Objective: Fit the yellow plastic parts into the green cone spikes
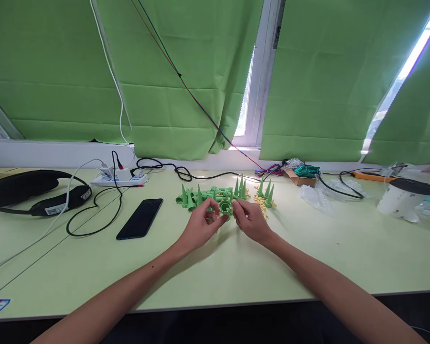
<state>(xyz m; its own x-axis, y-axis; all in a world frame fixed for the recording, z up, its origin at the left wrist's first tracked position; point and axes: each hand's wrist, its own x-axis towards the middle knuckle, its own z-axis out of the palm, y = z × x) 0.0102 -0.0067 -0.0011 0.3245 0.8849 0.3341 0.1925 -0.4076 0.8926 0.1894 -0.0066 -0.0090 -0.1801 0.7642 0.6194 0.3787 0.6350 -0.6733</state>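
Observation:
Between thumb and fingers, my left hand (203, 221) grips a green plastic spike (225, 207), its round hollow end turned towards me. My right hand (251, 219) is closed in a pinch right beside that round end; whatever sits between its fingertips is hidden. Just beyond both hands lies a pile of similar green spikes (185, 197), some standing point up and others on their sides. Small yellow plastic pieces (261, 203) are scattered at the right of the pile, and a few green spikes (270, 196) stand among them.
A phone (139, 219), black headphones (39, 193) and a power strip (120, 178) with cables are on the left. To the right are a small cardboard box (301, 177), clear plastic bags (317, 198), an orange tool (372, 177) and a lidded cup (403, 200).

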